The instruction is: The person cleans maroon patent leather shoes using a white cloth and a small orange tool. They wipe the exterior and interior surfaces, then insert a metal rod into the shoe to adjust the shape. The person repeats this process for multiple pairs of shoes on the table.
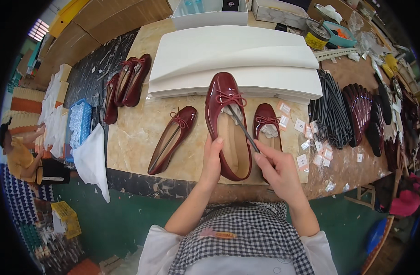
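A glossy dark red ballet flat [214, 110] with a bow is held up over the table, toe away from me. My left hand [213, 160] grips its left side near the heel. Between the fingers of my right hand [275, 167] is a thin dark shoe-stretcher stick [245, 129], its far end in the shoe by crumpled paper in the toe. To the left lies another red flat [185, 118] with such a stick inside it. A third flat [265, 112], with paper in its toe, sits to the right, partly behind my right hand.
A stack of white sheets [237, 50] lies behind the shoes. Several finished-looking red flats [137, 82] stand at the far left near a blue basket [81, 121]. Right are bundled dark sticks [330, 110], small labels [303, 161] and nested shoe parts [356, 110]. Another person [20, 156] is at far left.
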`<action>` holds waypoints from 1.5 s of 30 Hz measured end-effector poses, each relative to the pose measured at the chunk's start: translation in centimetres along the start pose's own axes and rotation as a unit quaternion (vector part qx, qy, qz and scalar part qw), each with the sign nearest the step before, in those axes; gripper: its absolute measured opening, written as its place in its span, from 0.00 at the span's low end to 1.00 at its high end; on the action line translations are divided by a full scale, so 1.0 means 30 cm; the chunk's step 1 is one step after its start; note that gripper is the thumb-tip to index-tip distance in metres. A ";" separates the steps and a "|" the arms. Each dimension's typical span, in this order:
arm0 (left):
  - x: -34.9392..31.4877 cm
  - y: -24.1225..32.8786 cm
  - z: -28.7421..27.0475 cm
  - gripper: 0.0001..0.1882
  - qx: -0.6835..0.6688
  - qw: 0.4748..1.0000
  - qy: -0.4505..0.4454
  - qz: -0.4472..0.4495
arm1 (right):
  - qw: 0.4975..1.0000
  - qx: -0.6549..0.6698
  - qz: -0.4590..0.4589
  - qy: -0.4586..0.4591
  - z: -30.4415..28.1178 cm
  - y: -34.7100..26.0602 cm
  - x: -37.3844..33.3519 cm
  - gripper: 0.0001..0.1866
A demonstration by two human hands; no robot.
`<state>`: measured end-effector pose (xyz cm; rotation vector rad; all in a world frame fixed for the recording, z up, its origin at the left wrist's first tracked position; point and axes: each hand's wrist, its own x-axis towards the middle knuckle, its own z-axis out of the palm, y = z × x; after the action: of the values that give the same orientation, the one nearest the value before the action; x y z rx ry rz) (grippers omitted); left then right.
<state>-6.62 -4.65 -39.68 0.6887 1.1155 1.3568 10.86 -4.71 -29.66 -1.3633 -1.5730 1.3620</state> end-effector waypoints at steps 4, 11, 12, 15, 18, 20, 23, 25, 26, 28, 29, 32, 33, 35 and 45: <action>-0.027 0.019 0.014 0.31 0.015 0.999 -0.026 0.014 | 0.995 -0.041 -0.083 0.042 0.025 0.010 0.016 0.16; -0.059 -0.098 0.017 0.30 -0.004 0.999 0.034 -0.002 | 0.928 -0.230 -0.244 0.163 0.172 0.083 0.047 0.16; -0.055 -0.129 0.005 0.29 -0.005 0.999 0.036 0.000 | 0.922 -0.259 -0.243 0.156 0.180 0.104 0.033 0.17; -0.066 -0.140 -0.026 0.28 0.032 0.997 0.051 -0.050 | 0.979 -0.158 -0.126 0.012 0.107 0.112 0.023 0.17; -0.068 0.059 -0.057 0.30 0.225 0.974 0.022 -0.007 | 0.971 -0.163 -0.108 0.140 -0.180 0.262 0.055 0.11; -0.050 0.071 -0.016 0.33 0.354 0.929 0.013 0.109 | 0.889 -0.321 -0.030 0.324 -0.451 0.338 0.124 0.11; -0.027 0.122 0.158 0.36 0.544 0.834 -0.074 0.063 | 0.784 -0.517 0.115 0.323 -0.635 0.489 0.202 0.17; 0.023 -0.009 0.209 0.36 0.562 0.818 -0.094 0.082 | 0.799 -0.511 0.101 0.302 -0.644 0.493 0.229 0.17; 0.051 -0.042 0.224 0.36 0.571 0.809 -0.106 0.092 | 0.802 -0.504 0.104 0.302 -0.647 0.479 0.230 0.17; 0.033 -0.045 0.161 0.35 0.491 0.859 -0.124 0.077 | 0.801 -0.485 0.081 0.341 -0.657 0.433 0.170 0.15; 0.016 -0.039 0.130 0.35 0.453 0.880 -0.130 0.067 | 0.803 -0.472 0.069 0.358 -0.651 0.400 0.149 0.14; -0.029 -0.093 0.145 0.32 0.006 0.997 -0.065 -0.047 | 0.891 -0.237 0.060 0.382 -0.593 0.311 0.127 0.10; -0.021 -0.117 0.097 0.28 -0.032 0.923 -0.068 -0.378 | 0.877 -0.297 -0.001 0.378 -0.561 0.333 0.123 0.11; -0.047 -0.053 0.127 0.25 -0.010 0.951 -0.060 -0.302 | 0.924 -0.208 -0.002 0.321 -0.409 0.220 0.114 0.14; -0.009 0.041 0.058 0.26 0.028 0.999 0.000 0.020 | 0.999 -0.029 0.036 0.026 -0.015 0.026 -0.025 0.17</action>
<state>-5.48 -4.36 -37.88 0.7551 1.1484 1.3635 11.71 -5.37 -30.17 -1.4920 -1.5540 1.3214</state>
